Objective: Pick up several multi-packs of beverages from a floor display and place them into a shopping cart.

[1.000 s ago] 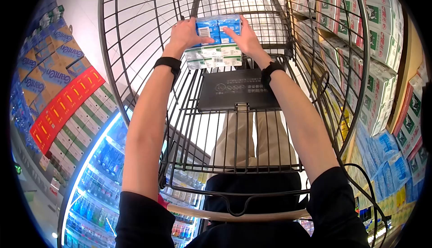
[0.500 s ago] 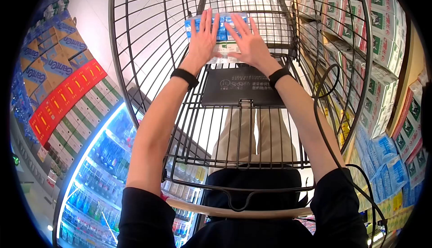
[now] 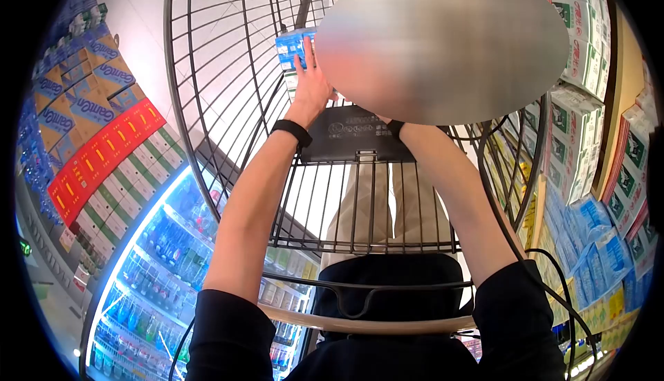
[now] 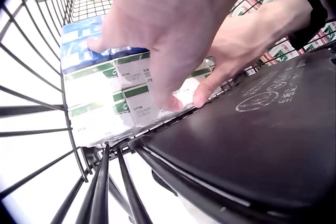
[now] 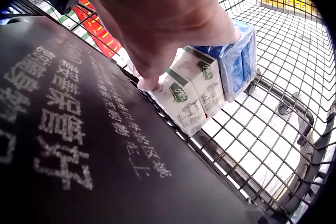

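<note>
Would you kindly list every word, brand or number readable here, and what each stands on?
"GanTen": cartons at left, head view.
"保管好": black cart panel, right wrist view.
"身物": same panel; its smaller print is unclear.
Too small or blurred: print on the white packs, blue packs, red banner.

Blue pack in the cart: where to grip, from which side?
I'd take the blue pack by its right end, from above and the right. That end is exposed, with bare cart mesh beside it. The white-and-green pack stands against its near side, and its left end looks close to the cart's wire side.
</note>
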Available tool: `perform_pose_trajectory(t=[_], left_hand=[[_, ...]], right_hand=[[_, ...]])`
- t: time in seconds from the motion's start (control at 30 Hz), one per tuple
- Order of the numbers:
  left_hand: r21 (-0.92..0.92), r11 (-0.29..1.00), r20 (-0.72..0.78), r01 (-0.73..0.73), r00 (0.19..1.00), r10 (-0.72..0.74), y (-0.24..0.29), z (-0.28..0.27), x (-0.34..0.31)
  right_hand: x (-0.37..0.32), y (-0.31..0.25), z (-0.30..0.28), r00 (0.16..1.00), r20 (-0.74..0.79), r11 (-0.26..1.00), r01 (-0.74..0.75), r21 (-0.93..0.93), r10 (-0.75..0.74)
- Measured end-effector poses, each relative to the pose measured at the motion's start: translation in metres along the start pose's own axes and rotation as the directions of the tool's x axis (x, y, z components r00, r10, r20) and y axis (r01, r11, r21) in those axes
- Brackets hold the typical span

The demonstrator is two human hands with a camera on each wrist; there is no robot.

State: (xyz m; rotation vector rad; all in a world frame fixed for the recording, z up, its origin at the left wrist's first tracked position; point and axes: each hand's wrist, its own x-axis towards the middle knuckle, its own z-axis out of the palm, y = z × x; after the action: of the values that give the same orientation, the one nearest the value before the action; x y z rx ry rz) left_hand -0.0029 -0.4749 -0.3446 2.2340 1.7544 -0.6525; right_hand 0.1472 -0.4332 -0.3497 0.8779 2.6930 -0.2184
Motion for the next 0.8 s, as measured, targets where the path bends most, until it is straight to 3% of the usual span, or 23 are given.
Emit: perform_pose_trajectory(t=[0.1, 0.17, 0.23, 0.3, 0.33, 0.37, 0.43, 0.5, 0.53, 0.57, 0.63, 0.7, 0.77, 0.8], left_hand=[[-0.037, 0.999, 0.001, 0.006, 1.0, -0.006, 0.0, 0.0, 0.0], [-0.049, 0.998, 0.04, -0.035, 0.999, 0.037, -0.002, 0.001, 0.002], [-0.128, 0.987, -0.002, -0.097, 0.995, 0.097, -0.012, 0.019, 0.007], [-0.292, 0.949, -0.033, -0.12, 0.993, 0.116, -0.017, 0.0, 0.003], [-0.314, 0.937, 0.192, -0.152, 0.957, 0.219, -0.025, -0.008, 0.01], [-0.329, 0.926, 0.402, -0.183, 0.861, 0.313, -0.031, -0.014, 0.02], [-0.528, 0.817, 0.133, -0.231, 0.928, 0.348, -0.031, -0.019, 0.009], [-0.495, 0.842, 0.178, -0.213, 0.924, 0.338, -0.019, -0.058, 0.0], [-0.543, 0.756, -0.066, -0.366, 0.916, 0.396, -0.012, -0.069, -0.007], [-0.55, 0.654, -0.309, -0.52, 0.854, 0.419, -0.005, -0.079, -0.01], [-0.446, 0.793, -0.031, -0.415, 0.892, 0.45, -0.014, -0.056, 0.01], [-0.501, 0.778, -0.031, -0.379, 0.906, 0.422, 0.011, -0.101, -0.002], [-0.583, 0.725, -0.022, -0.367, 0.899, 0.437, 0.034, -0.142, -0.015], [-0.595, 0.711, -0.043, -0.374, 0.899, 0.436, 0.045, -0.162, -0.025]], right_hand=[[0.001, -0.007, -0.001, 0.999, 0.013, 0.999, -0.03, -0.036, 0.031], [0.019, -0.025, 0.044, 0.952, -0.258, 0.97, -0.202, -0.132, 0.163], [0.017, -0.023, 0.003, 0.987, -0.001, 0.97, -0.159, 0.185, 0.162], [0.017, -0.008, -0.055, 0.923, 0.385, 0.867, -0.216, 0.449, 0.031], [0.01, -0.001, -0.068, 0.932, 0.362, 0.854, -0.188, 0.485, -0.001], [-0.001, 0.006, -0.081, 0.942, 0.336, 0.84, -0.162, 0.518, -0.026], [-0.028, 0.019, -0.121, 0.95, 0.302, 0.859, -0.22, 0.462, 0.081], [-0.05, 0.036, -0.155, 0.921, 0.367, 0.776, -0.325, 0.54, 0.13], [-0.051, 0.04, -0.157, 0.957, 0.272, 0.773, -0.25, 0.583, 0.104], [-0.05, 0.046, -0.158, 0.983, 0.167, 0.774, -0.164, 0.612, 0.076], [-0.046, 0.058, -0.194, 0.981, 0.175, 0.664, -0.189, 0.724, 0.089], [-0.036, 0.062, -0.223, 0.975, 0.011, 0.554, -0.134, 0.821, 0.22], [-0.074, 0.079, -0.282, 0.99, 0.059, 0.153, -0.079, 0.985, 0.127], [-0.085, 0.084, -0.298, 0.991, -0.009, -0.028, 0.013, 1.0, 0.135]])
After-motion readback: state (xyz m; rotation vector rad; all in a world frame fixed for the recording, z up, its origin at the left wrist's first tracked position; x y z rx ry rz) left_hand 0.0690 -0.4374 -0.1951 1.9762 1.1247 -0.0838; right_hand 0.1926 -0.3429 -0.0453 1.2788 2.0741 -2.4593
